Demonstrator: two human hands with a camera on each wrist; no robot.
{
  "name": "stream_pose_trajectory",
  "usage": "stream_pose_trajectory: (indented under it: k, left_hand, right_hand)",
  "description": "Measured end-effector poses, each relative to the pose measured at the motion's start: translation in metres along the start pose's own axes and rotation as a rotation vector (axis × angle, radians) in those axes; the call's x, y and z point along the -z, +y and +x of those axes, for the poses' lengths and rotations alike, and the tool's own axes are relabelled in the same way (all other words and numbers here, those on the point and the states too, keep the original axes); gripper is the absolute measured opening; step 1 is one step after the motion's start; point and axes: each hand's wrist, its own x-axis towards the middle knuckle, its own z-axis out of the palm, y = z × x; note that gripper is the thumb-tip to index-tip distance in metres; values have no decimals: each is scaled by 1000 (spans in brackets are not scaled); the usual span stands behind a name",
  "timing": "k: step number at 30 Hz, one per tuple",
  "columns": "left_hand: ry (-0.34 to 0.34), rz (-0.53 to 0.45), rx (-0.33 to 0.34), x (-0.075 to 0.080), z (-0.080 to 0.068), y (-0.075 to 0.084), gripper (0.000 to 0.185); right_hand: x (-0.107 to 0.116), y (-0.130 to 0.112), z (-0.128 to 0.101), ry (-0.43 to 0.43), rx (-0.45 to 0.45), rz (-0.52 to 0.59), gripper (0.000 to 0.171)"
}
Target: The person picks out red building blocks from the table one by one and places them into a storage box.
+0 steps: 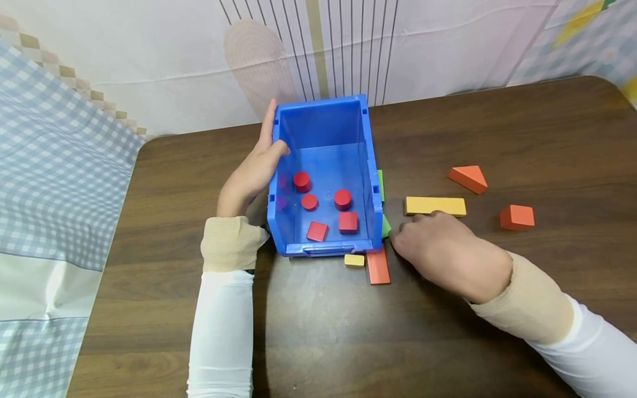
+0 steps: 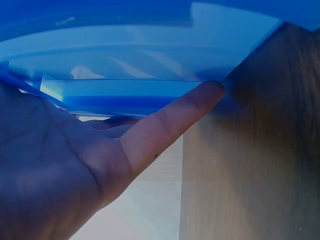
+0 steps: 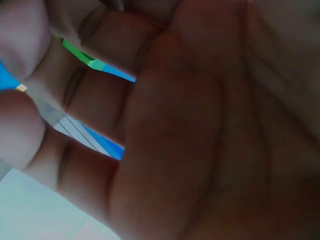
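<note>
A blue plastic bin (image 1: 323,251) stands on the table with its open top toward the head camera. Inside lie red round blocks (image 1: 342,199) and red square blocks (image 1: 348,222). My left hand (image 1: 254,171) grips the bin's left wall, thumb over the rim; in the left wrist view a finger (image 2: 170,120) of it lies straight along the blue plastic. My right hand (image 1: 443,249), fingers curled, pinches the edge of a green block (image 1: 386,226) at the bin's right side. Most of that block and the right thumb are hidden. Green (image 3: 82,56) shows between the fingers in the right wrist view.
Beyond the right hand lie a long yellow block (image 1: 435,205), an orange triangle (image 1: 469,178) and an orange cube (image 1: 517,217). Another green block (image 1: 381,185) is half hidden beside the bin. A small yellow block (image 1: 354,261) and a flat orange block (image 1: 379,268) lie before it.
</note>
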Motion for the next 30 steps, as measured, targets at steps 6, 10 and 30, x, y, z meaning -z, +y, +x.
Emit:
stream_pose_trajectory:
  k: [6,10,30]
  left_hand:
    - [6,-5,1,1,1,2,89]
    - [8,-4,3,1,2,3,89]
    - [14,-3,9,-2,7,2,89]
  right_hand:
    - [2,2,0,28,9,1,42]
    - [3,3,0,35,14,12,40]
    - [11,19,-8,40,57,78,61]
